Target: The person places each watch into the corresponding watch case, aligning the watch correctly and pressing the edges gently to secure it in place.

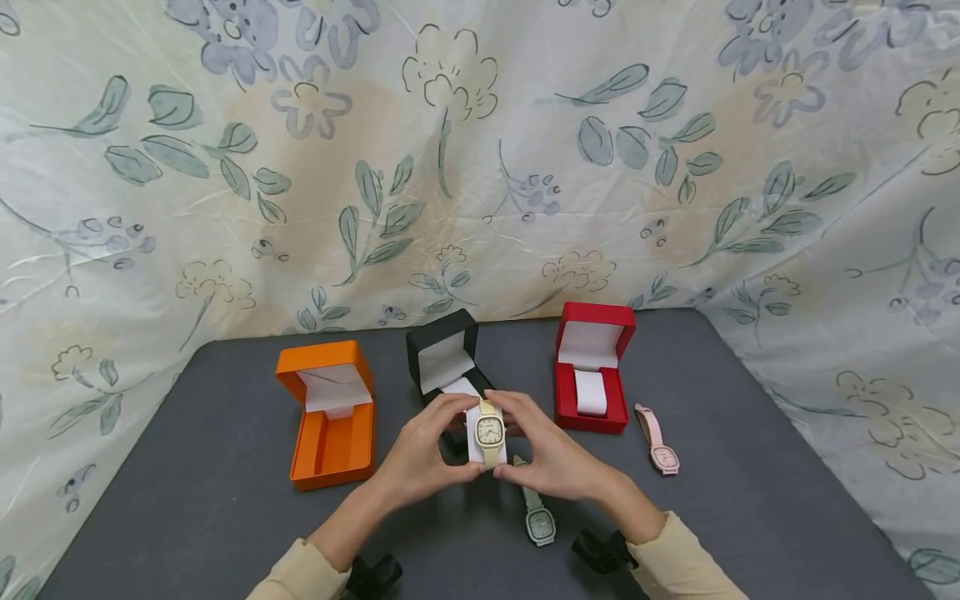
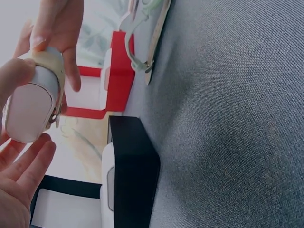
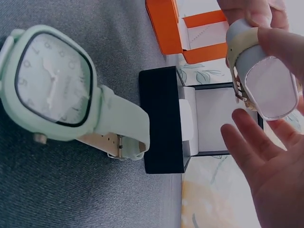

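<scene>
A cream-strapped wristwatch (image 1: 491, 430) is wrapped around a white watch cushion (image 2: 31, 111), its dial facing up in the head view. My left hand (image 1: 420, 457) grips the cushion from the left, and my right hand (image 1: 557, 458) holds it from the right, thumbs at the near end. The strap's buckle (image 3: 241, 96) hangs at the cushion's side in the right wrist view. Just beyond, partly hidden by the hands, stands an open black watch box (image 1: 442, 350). A pale green wristwatch (image 1: 540, 525) lies on the table below my right hand.
To the left sits an open orange watch box (image 1: 330, 454). An open red watch box (image 1: 592, 422) with a white cushion (image 1: 591, 392) inside stands back right, a pink wristwatch (image 1: 663, 457) beside it. Behind the dark grey table (image 1: 187, 500) hangs a floral cloth (image 1: 480, 167).
</scene>
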`<control>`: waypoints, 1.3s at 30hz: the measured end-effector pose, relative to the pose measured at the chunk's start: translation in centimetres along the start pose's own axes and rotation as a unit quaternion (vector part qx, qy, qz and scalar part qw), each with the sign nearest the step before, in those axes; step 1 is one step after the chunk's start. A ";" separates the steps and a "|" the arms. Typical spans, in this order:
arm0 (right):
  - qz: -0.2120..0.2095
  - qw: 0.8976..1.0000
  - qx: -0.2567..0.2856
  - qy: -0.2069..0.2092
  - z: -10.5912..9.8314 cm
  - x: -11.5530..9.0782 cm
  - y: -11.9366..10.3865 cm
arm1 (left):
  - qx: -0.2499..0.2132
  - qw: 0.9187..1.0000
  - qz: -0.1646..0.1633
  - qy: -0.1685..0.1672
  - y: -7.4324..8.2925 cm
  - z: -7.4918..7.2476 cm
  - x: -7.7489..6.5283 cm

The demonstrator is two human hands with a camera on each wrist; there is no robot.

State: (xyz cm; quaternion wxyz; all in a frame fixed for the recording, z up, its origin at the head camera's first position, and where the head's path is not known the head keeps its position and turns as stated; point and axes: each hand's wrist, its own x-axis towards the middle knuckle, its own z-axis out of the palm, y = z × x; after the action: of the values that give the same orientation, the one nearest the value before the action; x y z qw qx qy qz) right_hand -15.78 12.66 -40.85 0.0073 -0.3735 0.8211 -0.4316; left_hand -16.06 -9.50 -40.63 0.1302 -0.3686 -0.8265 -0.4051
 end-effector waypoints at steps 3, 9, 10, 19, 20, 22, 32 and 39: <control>0.014 1.000 -0.011 -0.003 0.0 0.0 -0.1 | -0.003 1.000 0.002 -0.002 -0.1 0.0 0.0; 0.021 0.998 -0.060 0.012 -0.1 -0.1 -0.2 | -0.012 1.000 -0.004 -0.008 -0.3 -0.2 -0.1; 0.022 0.998 -0.065 0.014 -0.1 0.0 -0.2 | -0.015 1.000 -0.004 -0.010 -0.3 -0.3 -0.1; 0.025 0.996 -0.084 0.014 0.3 0.8 -0.6 | 0.015 0.999 -0.017 -0.050 -0.5 -1.5 -0.7; 0.025 0.996 -0.085 0.012 0.4 0.9 -0.6 | 0.013 0.998 -0.022 -0.052 -0.5 -1.7 -0.7; 0.025 0.996 -0.085 0.007 0.7 1.2 -0.8 | 0.011 0.998 -0.033 -0.056 -0.5 -2.1 -0.9; 0.015 0.995 -0.092 -0.017 1.9 3.3 -1.6 | 0.032 0.995 -0.084 -0.048 -1.0 -4.1 -2.1; 0.004 0.996 -0.087 -0.030 3.0 5.1 -2.1 | 0.040 0.995 -0.088 -0.033 -1.9 -5.8 -3.2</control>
State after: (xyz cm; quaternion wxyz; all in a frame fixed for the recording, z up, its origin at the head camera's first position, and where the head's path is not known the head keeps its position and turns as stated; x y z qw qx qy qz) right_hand -17.17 6.65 -39.61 0.0013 -0.3825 0.8564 -0.3469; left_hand -15.66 -16.28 -39.63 0.0811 -0.3022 -0.8753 -0.3688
